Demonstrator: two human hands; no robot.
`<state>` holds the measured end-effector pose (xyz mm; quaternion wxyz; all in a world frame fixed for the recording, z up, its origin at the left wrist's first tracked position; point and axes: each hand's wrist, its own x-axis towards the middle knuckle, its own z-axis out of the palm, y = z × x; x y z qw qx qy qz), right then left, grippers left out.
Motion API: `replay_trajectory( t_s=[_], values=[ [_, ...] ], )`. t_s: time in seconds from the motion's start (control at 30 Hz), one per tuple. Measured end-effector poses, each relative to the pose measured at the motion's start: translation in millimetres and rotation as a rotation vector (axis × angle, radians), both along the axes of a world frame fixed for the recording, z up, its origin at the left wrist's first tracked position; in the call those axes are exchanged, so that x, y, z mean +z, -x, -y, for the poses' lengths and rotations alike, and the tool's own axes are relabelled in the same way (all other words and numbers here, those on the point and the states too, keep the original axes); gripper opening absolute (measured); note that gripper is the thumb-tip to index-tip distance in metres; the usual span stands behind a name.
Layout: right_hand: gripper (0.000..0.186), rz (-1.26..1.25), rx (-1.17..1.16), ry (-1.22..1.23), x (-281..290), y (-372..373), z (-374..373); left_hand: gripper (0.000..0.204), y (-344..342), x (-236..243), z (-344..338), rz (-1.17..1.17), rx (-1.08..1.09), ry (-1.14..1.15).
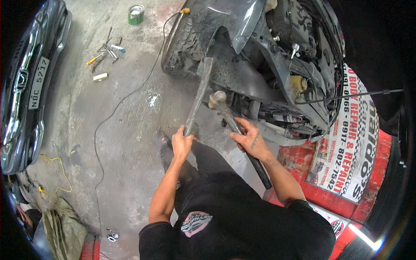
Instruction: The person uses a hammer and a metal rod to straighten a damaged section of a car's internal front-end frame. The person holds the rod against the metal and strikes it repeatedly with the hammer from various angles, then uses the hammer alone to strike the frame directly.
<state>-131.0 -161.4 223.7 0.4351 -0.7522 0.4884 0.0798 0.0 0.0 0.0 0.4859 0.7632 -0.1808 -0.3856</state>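
Observation:
My left hand [182, 144] is closed around the lower end of a long flat metal bar [200, 95]. The bar's wide far end overlaps the dirty wheel-arch area of a car's front [242, 76] in the view; I cannot tell if they touch. In my right hand [252, 139] is a hammer [226, 112], gripped partway along its dark handle. Its worn, rounded head points toward the bar, with a small gap between them in the picture. The car's front bumper is off, its engine bay [294, 34] is open, and parts show behind the fender.
A detached dark bumper [52, 65] lies at the left. Hand tools [109, 53], a pale block [100, 77] and a green can [135, 15] sit on the concrete. A black cable [99, 125] crosses the floor. A thin prop rod [355, 95] stretches from the engine bay.

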Motion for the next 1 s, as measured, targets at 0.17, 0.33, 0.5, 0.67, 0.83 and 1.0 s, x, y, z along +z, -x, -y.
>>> replay_trajectory(
  t_s=[0.17, 0.33, 0.5, 0.67, 0.83, 1.0],
  values=[
    [0.064, -0.025, -0.165, -0.101, 5.7, 14.8, -3.3, 0.021, -2.2, 1.4, -32.3, 0.015, 0.003, -0.068],
    [0.064, 0.063, -0.238, -0.154, -0.2, 33.2, 5.9, 0.021, 1.2, 13.1, -34.3, 0.013, 0.006, -0.075],
    [0.063, 0.141, -0.268, -0.233, -9.7, 51.4, 21.8, 0.024, 4.4, 14.4, -30.8, 0.026, 0.034, -0.083],
    [0.062, 0.223, -0.297, -0.306, -22.5, 64.9, 40.5, 0.029, -2.7, 42.6, -13.0, 0.069, 0.023, -0.149],
    [0.06, 0.289, -0.341, -0.362, -38.8, 81.2, 62.1, 0.035, -4.2, 72.7, -0.2, 0.166, -0.14, -0.184],
    [0.046, 0.421, -0.389, -0.397, -34.2, 90.7, 79.9, 0.044, 18.3, 73.6, -17.9, 0.058, -0.125, -0.184]
  ],
)
